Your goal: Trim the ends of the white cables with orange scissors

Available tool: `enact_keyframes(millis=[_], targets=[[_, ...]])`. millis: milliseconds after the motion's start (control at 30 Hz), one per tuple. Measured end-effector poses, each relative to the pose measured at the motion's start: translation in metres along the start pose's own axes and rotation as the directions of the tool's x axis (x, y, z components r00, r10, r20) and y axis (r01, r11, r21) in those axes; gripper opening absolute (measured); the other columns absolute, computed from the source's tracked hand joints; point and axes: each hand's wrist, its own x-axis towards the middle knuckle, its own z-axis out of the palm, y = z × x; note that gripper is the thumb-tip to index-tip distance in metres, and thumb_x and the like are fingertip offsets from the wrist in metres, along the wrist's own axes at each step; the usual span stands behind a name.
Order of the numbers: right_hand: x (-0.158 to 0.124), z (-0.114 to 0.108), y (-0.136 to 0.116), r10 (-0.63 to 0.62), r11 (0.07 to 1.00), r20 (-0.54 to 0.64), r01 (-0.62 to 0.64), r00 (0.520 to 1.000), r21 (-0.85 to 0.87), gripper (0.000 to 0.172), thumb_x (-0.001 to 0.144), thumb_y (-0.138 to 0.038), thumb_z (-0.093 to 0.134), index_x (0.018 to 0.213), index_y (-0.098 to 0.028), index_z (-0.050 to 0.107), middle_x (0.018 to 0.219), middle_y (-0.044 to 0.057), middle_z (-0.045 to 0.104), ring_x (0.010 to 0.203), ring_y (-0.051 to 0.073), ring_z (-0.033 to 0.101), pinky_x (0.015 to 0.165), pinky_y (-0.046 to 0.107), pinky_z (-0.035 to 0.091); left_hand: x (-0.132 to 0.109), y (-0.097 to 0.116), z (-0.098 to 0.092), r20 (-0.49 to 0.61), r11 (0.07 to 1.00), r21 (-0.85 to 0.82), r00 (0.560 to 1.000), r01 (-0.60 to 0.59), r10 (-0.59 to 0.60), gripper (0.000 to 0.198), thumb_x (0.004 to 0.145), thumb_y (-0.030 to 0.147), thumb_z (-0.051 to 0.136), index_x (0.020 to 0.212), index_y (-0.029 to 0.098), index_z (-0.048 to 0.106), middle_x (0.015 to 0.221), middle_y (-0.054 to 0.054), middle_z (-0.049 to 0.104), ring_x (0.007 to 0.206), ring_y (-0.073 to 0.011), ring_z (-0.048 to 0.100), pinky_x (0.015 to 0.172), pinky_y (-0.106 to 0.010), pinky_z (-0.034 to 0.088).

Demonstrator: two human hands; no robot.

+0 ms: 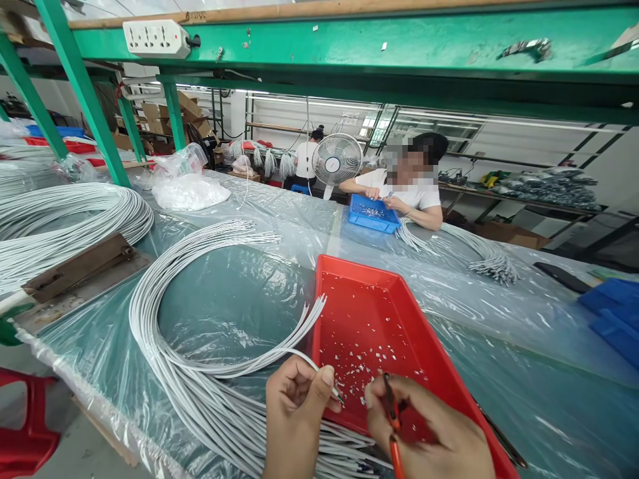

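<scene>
While you are sitting at the long table [229, 299], its clear plastic cover is lying under everything in front of you. A person in a white top [414, 193] is working across from you, both hands reaching over a blue tray [372, 214], with a standing fan [337, 159] just behind.

Closer in, the big coil of white wires [164, 346] is lying to your left, looping round and passing under your wrists, its loose ends fanning out against the left rim of the red tray [409, 319]. That tray is sitting straight ahead of you, tilted slightly to the right.

Your right hand [434, 432] is hovering over the tray's near end, fingers curling shut around a red-handled tool [394, 426] (its working tip is too small to make out). Your left hand [294, 412] is resting at the tray's near-left corner, thumb and fingers pinching a single wire [299, 356], which is arching out of the coil and poking its end over the tray, near the tool.

Small white scraps [349, 359] are lying scattered across the tray floor.
</scene>
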Motion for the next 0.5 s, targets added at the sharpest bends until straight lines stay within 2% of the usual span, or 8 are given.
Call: enact_keyframes(millis=[100,133,200,267,400,433,500], targets=[[0.011,-0.008,0.024,0.038,0.960,0.015,-0.032,0.999,-0.279,0.013,0.072,-0.027,0.052,0.077,-0.019,0.060,0.065,0.002,0.064,0.053,0.017,0.060,0.049,0.024,0.042,-0.001,0.004,0.000,0.016,0.999,-0.021,0.999,0.031,-0.030,0.029,0.072,0.031,0.064,0.052,0.015,0.049,0.046,0.004,0.056,0.044,-0.0088,0.052,0.052,-0.019,0.040],[0.014,-0.010,0.032,0.034,0.923,0.067,-0.006,0.997,-0.385,0.016,0.071,-0.030,0.053,0.081,-0.020,0.061,0.064,0.002,0.065,0.052,0.018,0.061,0.043,0.023,0.039,-0.001,0.004,-0.001,0.029,0.999,-0.025,0.999,0.039,-0.039,0.029,0.073,0.030,0.063,0.052,0.015,0.050,0.046,0.004,0.056,0.044,-0.0087,0.052,0.053,-0.019,0.040],[0.019,-0.012,0.043,0.159,0.797,0.083,-0.078,0.984,-0.599,0.018,0.070,-0.035,0.055,0.082,-0.023,0.063,0.055,0.001,0.063,0.048,0.022,0.060,0.039,0.024,0.032,-0.002,0.006,-0.003,0.063,0.998,-0.033,0.997,0.057,-0.055,0.028,0.075,0.028,0.061,0.053,0.015,0.052,0.046,0.002,0.058,0.045,-0.0086,0.052,0.053,-0.019,0.041],[0.022,-0.014,0.050,0.259,0.723,0.096,-0.127,0.961,-0.679,0.016,0.072,-0.037,0.055,0.078,-0.024,0.063,0.052,0.001,0.063,0.047,0.022,0.059,0.040,0.024,0.028,-0.002,0.008,-0.005,0.095,0.995,-0.048,0.992,0.086,-0.081,0.027,0.077,0.027,0.060,0.054,0.015,0.053,0.048,0.001,0.061,0.046,-0.0086,0.052,0.054,-0.020,0.042],[0.020,-0.016,0.051,0.342,0.680,0.059,-0.204,0.938,-0.705,0.017,0.075,-0.038,0.053,0.070,-0.023,0.060,0.051,0.002,0.059,0.046,0.021,0.055,0.041,0.024,0.022,0.000,0.012,-0.007,0.154,0.979,-0.086,0.973,0.185,-0.171,0.023,0.076,0.026,0.061,0.057,0.013,0.058,0.054,-0.001,0.063,0.049,-0.0089,0.054,0.055,-0.020,0.042],[0.019,-0.017,0.050,0.335,0.706,0.032,-0.229,0.942,-0.670,0.019,0.075,-0.039,0.053,0.068,-0.022,0.058,0.049,0.002,0.057,0.045,0.020,0.053,0.042,0.024,0.022,0.000,0.013,-0.008,0.169,0.970,-0.102,0.965,0.220,-0.201,0.022,0.075,0.026,0.062,0.057,0.013,0.058,0.055,-0.001,0.063,0.049,-0.0084,0.054,0.055,-0.019,0.041],[0.016,-0.018,0.048,0.301,0.817,-0.006,-0.261,0.954,-0.515,0.023,0.076,-0.041,0.053,0.064,-0.021,0.056,0.048,0.001,0.054,0.045,0.018,0.050,0.043,0.024,0.025,0.001,0.012,-0.008,0.194,0.940,-0.146,0.940,0.309,-0.279,0.023,0.073,0.027,0.064,0.056,0.013,0.058,0.055,0.000,0.061,0.046,-0.0066,0.051,0.051,-0.018,0.039]])
